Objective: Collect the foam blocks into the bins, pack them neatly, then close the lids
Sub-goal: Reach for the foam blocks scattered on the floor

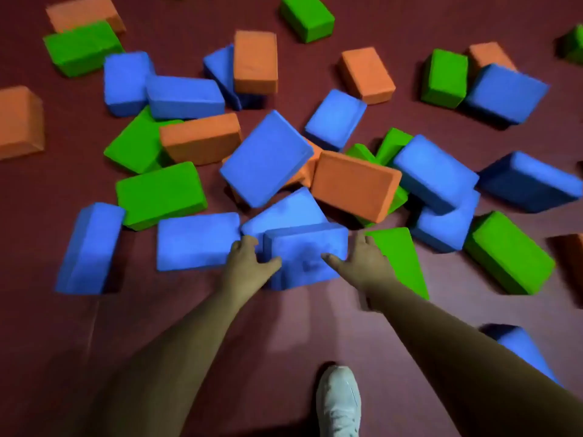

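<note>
- Progress, as I judge it, is at an early stage: blue, green and orange foam blocks (161,193) lie scattered and heaped over the dark red floor (157,326). No bin or lid is in view, so nothing can be counted as packed.
- The step in hand looks like the pick-up of one blue block (306,253), which sits at the near edge of the heap, straight ahead of the person.
- The left hand (246,260) takes its left end, thumb on the near face and fingers round the side. The right hand (362,260) does likewise at the right end. Each grip is clamped on this block, which is squeezed between the two.
- Whether the block is off the floor cannot be told, as it is blurred.
- Nearly everything is left: carry this one to a bin, gather the others, pack them neatly, close the lids.
- A flat blue block (197,239) lies just beside the left hand, and a green block (400,257) just beside the right.
- A tilted blue block (284,209) leans close behind the held one and may slide once it is lifted.
- Further back, an orange block (355,184) and a large blue block (266,157) rest on top of the pile.
- A white shoe (339,402) stands on the floor between the forearms. A stray blue block (520,348) lies near the right forearm, where it could get underfoot.
</note>
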`<action>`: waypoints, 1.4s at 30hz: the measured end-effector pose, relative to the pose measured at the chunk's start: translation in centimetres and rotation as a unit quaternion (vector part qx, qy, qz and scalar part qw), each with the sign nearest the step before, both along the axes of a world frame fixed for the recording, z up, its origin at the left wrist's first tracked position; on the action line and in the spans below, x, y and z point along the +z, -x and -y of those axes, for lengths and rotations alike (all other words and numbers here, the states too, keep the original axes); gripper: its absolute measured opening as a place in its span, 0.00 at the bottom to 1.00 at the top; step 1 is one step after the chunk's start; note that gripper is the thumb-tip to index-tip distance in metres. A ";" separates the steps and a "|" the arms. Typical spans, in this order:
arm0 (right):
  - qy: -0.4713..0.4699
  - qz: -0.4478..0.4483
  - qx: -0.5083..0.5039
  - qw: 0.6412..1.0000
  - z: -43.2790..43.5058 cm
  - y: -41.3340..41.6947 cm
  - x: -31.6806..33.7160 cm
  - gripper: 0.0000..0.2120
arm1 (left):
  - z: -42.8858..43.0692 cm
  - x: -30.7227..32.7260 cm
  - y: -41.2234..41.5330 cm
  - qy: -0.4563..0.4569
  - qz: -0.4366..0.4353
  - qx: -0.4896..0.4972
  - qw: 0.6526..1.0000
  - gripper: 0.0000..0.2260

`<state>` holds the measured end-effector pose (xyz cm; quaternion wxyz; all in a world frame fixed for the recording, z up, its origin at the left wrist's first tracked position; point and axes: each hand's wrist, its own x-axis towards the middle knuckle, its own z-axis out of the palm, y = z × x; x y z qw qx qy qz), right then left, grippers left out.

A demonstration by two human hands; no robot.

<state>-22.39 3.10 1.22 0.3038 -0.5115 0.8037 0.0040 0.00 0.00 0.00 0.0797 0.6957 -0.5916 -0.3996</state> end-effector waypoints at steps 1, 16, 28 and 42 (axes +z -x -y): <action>0.019 0.033 -0.025 0.999 0.9 0.7 -1.9 0.42 | 0.8 -1.9 0.7 -0.007 -0.007 0.007 1.000 0.26; 0.017 0.371 -0.201 0.907 2.7 5.0 -13.4 0.34 | 3.4 -10.4 1.4 -0.134 0.010 -0.066 0.989 0.48; 0.025 0.400 0.042 0.915 11.4 -12.7 0.6 0.26 | -0.2 5.0 -11.3 -0.026 -0.041 0.137 0.989 0.26; -0.085 -0.029 0.393 0.915 22.1 -25.0 -18.7 0.54 | 1.0 -5.8 -27.7 0.066 -0.082 0.423 0.900 0.37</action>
